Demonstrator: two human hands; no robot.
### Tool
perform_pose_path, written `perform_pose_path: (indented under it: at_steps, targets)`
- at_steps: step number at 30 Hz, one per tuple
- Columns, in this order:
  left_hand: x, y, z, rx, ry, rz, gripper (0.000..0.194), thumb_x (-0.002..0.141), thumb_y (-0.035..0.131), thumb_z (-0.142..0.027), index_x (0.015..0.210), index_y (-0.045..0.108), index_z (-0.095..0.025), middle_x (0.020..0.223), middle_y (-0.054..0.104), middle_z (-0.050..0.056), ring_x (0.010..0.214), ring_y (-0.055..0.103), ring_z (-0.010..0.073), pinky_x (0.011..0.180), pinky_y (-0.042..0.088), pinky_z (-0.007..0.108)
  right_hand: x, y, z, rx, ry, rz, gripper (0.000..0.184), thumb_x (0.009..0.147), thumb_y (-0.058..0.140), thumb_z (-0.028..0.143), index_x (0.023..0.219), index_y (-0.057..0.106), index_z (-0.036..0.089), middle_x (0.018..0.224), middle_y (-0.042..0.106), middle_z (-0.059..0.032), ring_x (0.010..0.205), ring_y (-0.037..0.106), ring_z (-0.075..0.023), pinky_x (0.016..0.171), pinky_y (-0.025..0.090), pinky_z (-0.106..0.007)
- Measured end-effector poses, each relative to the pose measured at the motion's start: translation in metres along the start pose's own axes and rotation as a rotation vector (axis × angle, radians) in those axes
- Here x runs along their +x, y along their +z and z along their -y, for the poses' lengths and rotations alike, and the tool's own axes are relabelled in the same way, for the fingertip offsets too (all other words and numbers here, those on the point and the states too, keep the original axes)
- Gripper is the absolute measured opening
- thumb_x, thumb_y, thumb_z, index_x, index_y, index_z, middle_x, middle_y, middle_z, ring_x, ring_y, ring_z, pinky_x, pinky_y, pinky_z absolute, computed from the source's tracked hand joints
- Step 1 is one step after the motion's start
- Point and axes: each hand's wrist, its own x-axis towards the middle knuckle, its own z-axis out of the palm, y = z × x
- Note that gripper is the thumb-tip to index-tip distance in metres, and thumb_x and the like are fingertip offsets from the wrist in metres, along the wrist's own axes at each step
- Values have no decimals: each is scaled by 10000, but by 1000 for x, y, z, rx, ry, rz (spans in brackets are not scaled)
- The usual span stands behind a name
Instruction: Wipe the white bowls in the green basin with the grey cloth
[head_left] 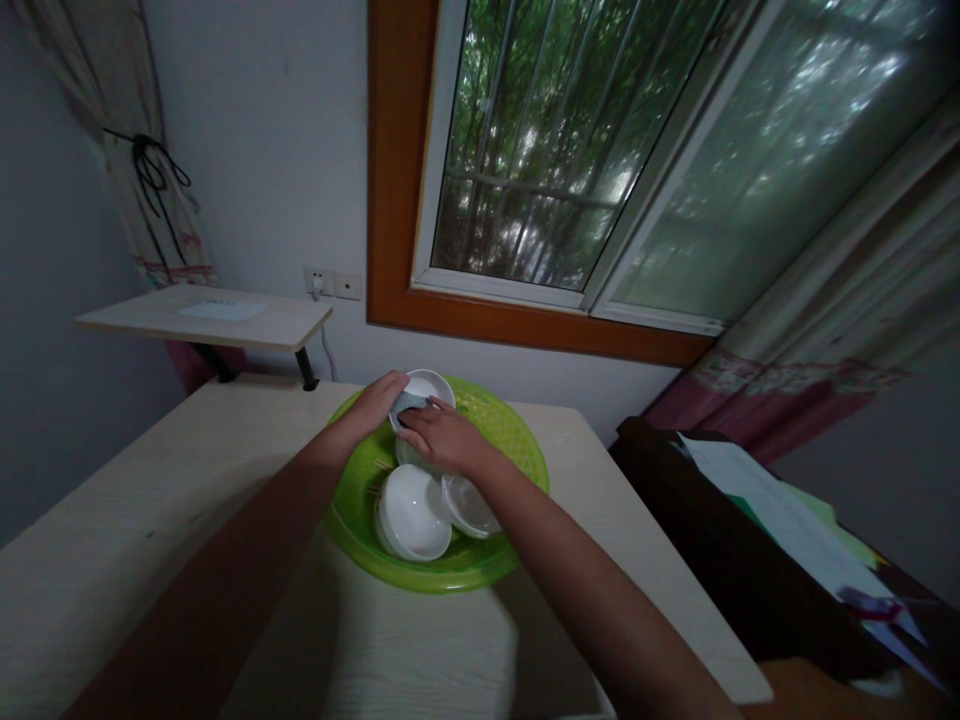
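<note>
Green basin (pixel 442 579): sits on the pale counter (pixel 405 655).
Upper bowl (pixel 433 384): white, over the basin's far side; whether it rests on anything is hidden.
Left grip (pixel 379 405): grasping the upper bowl at its left edge.
Grey cloth (pixel 414 401): bunched against the upper bowl's inside.
Right grip (pixel 448 438): holding the grey cloth, fingertips partly hidden.
Lower bowl (pixel 416 512): white, tilted, in the basin's near part.
Clear bowl (pixel 469 506): just right of the lower bowl.

The cloth (pixel 407 402) is grey, the bowls (pixel 417 510) white, the basket (pixel 517 440) lime-green (latticed).
</note>
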Motion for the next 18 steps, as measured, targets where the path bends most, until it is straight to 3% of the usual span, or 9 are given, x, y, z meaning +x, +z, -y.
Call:
perform_pose_path:
  at_steps: [6, 11, 15, 18]
  targets:
    - [-2, -2, -2, -4, 10, 16, 329, 912, 424, -486, 859, 605, -215, 969, 692, 58, 989, 627, 225, 978, 491, 344, -1, 0, -2, -179, 90, -86, 546, 1067, 407, 522, 1355, 632, 115, 1380, 660, -165, 1436, 450, -290, 1238, 255, -486]
    - [-3, -3, -3, 0, -40, -9, 368, 921, 424, -499, 887, 640, -204, 990, 706, 62, 990, 626, 234, 967, 488, 358, 0, -9, -6, -211, 152, -73, 419, 1068, 435, 409, 1261, 693, 140, 1228, 708, -147, 1205, 560, -285, 1068, 415, -430]
    - [-3, -3, -4, -5, -54, -3, 379, 915, 435, -507, 904, 658, -201, 1007, 711, 67, 1003, 627, 239, 969, 479, 356, -2, -20, -8, -253, 225, -105, 301, 1026, 481, 311, 1017, 742, 160, 1032, 714, -138, 1068, 567, -291, 959, 430, -423]
    - [-2, -4, -4, 8, -73, -14, 367, 915, 431, -490, 895, 658, -202, 1009, 715, 70, 1003, 624, 239, 972, 477, 350, -5, -24, -8, -207, 236, -196, 268, 1002, 491, 305, 1035, 715, 161, 1018, 697, -129, 1006, 570, -275, 928, 442, -403]
